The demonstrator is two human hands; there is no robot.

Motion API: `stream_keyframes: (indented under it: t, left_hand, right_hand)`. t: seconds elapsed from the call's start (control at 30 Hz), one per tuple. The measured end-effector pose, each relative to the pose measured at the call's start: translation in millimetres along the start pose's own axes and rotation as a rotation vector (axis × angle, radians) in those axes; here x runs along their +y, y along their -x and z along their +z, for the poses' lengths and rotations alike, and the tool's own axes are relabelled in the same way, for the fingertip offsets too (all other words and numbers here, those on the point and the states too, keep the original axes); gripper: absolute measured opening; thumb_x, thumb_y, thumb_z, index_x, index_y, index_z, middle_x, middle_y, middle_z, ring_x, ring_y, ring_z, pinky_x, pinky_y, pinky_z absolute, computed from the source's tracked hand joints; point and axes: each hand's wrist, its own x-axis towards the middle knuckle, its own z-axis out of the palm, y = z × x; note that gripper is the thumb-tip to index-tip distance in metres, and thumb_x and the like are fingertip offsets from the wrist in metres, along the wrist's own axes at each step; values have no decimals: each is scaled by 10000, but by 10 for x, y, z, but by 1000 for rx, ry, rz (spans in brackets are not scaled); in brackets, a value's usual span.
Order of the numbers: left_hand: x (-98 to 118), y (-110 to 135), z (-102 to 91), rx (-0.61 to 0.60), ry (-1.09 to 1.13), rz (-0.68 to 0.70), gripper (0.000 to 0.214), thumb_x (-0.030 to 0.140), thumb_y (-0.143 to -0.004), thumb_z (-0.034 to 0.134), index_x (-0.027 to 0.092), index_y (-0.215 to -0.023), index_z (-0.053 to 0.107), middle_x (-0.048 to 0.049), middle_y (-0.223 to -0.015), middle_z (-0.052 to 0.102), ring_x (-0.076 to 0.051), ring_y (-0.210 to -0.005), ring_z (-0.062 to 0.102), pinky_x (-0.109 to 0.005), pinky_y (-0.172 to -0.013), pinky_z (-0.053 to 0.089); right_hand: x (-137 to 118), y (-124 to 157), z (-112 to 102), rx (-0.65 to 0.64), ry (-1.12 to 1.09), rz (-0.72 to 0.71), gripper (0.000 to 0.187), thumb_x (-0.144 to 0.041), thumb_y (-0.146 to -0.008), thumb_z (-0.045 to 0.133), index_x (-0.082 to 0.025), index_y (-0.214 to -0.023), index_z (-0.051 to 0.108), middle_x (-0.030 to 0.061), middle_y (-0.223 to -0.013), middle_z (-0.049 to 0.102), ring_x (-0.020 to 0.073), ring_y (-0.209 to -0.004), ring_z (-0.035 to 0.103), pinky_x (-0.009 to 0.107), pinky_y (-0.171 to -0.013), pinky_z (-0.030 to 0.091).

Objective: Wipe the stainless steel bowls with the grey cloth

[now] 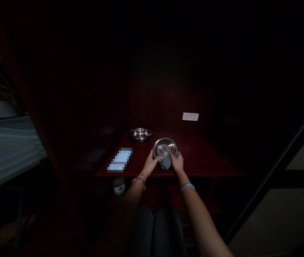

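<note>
A shiny metal bowl (163, 148) is held tilted above the front half of a dark red desk (202, 159), its inside facing me. My left hand (150, 162) grips its lower left rim, thumb over the edge. A grey cloth (167, 162) lies bunched over the lower right rim, and my right hand (177, 162) is closed on it, pressing it against the bowl with the thumb inside. The fingers beneath the bowl are hidden. Farther back on the left sit several similar metal bowls (140, 134), seemingly stacked.
A blurred-out bright rectangle (120, 160) lies at the desk's left front. A white socket plate (190, 116) is on the back panel. Below the desk's left edge stands a bottle with a label (119, 187). Pale stacked sheets (7, 146) are at far left. The surroundings are very dark.
</note>
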Motion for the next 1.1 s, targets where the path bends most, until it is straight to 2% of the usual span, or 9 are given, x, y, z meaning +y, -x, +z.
stream_keyframes:
  t: [1.1]
  left_hand:
    - [-67,-32,-7,2,13,-2,652,263,-730,658,181,-1340,443,-88,-1341,543,-226,-1245,495,-373,-1111,314]
  right_hand:
    - [11,-17,-1,-11,6,-1,253,-392,-749,609,-180,-886,627,71,-895,708,206,-829,657,255,-726,467]
